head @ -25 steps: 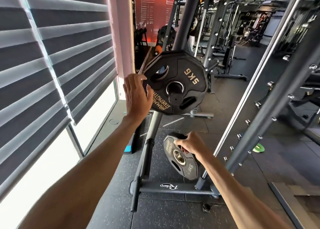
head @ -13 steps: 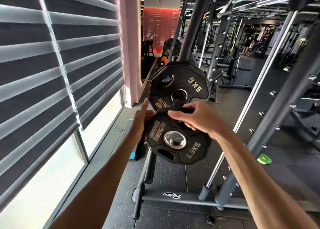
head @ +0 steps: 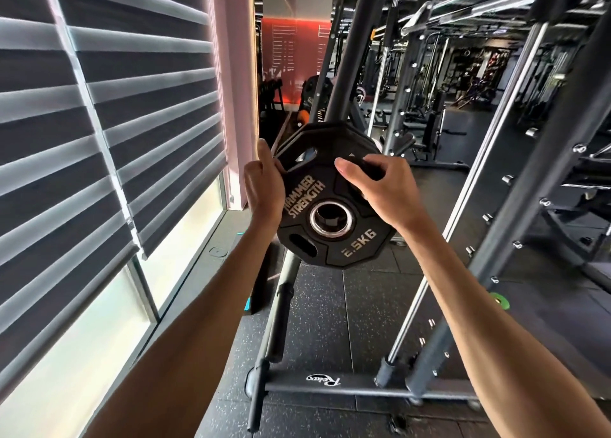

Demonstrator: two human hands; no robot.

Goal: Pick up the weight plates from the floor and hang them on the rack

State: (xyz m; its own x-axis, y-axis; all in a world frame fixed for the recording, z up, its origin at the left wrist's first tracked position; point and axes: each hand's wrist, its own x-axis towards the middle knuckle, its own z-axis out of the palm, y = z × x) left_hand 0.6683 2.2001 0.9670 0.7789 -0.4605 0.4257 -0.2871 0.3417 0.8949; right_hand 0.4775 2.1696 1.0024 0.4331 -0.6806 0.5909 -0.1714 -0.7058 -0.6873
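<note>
Head view: both arms reach forward to a black weight plate (head: 350, 249), which is in the air, in front of the slanted dark post of the rack (head: 350, 73). The plate stands nearly upright with its face to the camera. On this face I read "HAMMER STRENGTH" at the left and "2.5KG" at the bottom, and a metal ring goes around its centre hole. Something dark shows inside the ring, but I cannot tell if a peg of the rack already goes through it.

The left hand (head: 264, 186) grips the left rim of the plate, with one finger pointing up along the edge. The right hand (head: 383, 186) holds the upper right part, the thumb flat on the front face and the other fingers curled over the rim.

Just behind and above, a second plate (head: 330, 133), also black, shows its top edge and one grip hole.

Lower, the base bar (head: 357, 384) of the rack lies on the dark speckled floor (head: 330, 305). At the left are grey window blinds (head: 99, 123) and a pale pink pillar (head: 234, 90). A small green disc (head: 499, 300) lies on the floor at the right, behind the frame.
</note>
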